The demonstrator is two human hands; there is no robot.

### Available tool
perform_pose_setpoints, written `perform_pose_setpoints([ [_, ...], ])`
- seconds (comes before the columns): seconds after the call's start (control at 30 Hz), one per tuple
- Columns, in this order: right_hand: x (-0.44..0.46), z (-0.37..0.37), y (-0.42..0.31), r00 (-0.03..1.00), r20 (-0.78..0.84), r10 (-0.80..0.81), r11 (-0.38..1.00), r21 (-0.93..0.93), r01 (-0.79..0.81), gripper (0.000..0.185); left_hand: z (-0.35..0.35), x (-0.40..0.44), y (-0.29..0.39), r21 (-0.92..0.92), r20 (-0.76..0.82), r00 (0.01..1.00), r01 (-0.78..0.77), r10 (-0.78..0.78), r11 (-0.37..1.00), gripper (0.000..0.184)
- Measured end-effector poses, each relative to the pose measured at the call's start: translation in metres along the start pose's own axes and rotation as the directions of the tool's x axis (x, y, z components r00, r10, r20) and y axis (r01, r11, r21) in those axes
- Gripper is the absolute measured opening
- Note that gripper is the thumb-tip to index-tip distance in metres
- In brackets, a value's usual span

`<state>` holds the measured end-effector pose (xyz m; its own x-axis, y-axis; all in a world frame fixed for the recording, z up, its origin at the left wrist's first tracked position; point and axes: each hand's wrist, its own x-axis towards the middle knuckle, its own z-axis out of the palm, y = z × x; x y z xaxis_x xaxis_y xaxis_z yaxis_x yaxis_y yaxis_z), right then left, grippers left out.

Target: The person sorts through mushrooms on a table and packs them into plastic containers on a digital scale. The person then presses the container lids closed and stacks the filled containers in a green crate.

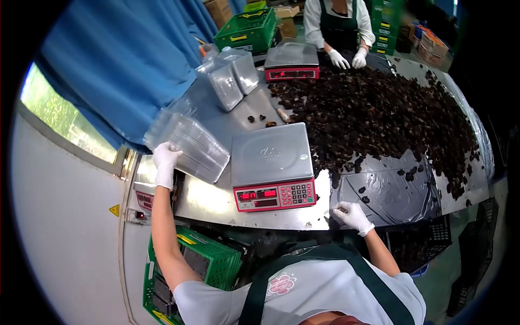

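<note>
My left hand [167, 156], in a white glove, grips the near end of a nested stack of clear plastic containers [197, 147] at the table's left side. Its fingertips are partly hidden against the plastic. My right hand [355, 216], also gloved, is at the table's front edge by a black plastic sheet [387, 187]. Its fingers are slightly bent and apart, with nothing visible in them. Between my hands stands a digital scale [271, 154] with a bare metal pan and lit red digits. A broad heap of dark, dried mushroom-like pieces [379, 116] covers the right of the table.
Opposite, a co-worker's gloved hands [348, 58] touch the heap beside a second scale [292, 59]. More clear container stacks [230, 76] stand at the back left. Green crates [246, 30] are behind; another green crate [211, 260] is below the table. A blue curtain [124, 59] hangs left.
</note>
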<state>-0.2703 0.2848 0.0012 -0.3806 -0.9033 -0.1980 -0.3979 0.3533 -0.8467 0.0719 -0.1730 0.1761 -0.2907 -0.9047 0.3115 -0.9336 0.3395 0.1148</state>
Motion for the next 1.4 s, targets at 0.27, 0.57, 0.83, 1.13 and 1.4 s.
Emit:
perform_pose_setpoints([
  [0.27, -0.022, -0.035, 0.033, 0.996, -0.072, 0.052, 0.998, 0.03, -0.05, 0.022, -0.041, 0.01, 0.045, -0.322, -0.664, 0.747, -0.292, 0.005, 0.901, 0.016],
  [0.57, -0.036, -0.069, 0.074, 0.987, -0.139, 0.083, 0.989, -0.112, -0.099, 0.022, 0.17, -0.102, 0.144, -0.41, 0.314, 0.772, -0.414, 0.552, 0.813, 0.018],
  [0.83, -0.032, -0.088, 0.112, 0.971, -0.193, 0.14, 0.928, -0.318, -0.197, 0.025, 0.125, -0.176, 0.23, -0.193, -0.076, 0.831, -0.554, 0.551, 0.81, 0.042],
  [1.13, -0.018, -0.142, 0.165, 0.79, -0.61, -0.058, 0.903, -0.369, -0.219, 0.037, 0.208, -0.347, 0.42, -0.567, 0.168, 0.463, -0.677, 0.87, 0.47, 0.083],
  [1.4, 0.058, -0.18, 0.259, 0.536, -0.836, -0.117, 0.807, -0.394, -0.44, 0.075, 0.279, -0.256, 0.495, -0.305, 0.076, 0.56, -0.775, 0.825, 0.554, 0.061],
])
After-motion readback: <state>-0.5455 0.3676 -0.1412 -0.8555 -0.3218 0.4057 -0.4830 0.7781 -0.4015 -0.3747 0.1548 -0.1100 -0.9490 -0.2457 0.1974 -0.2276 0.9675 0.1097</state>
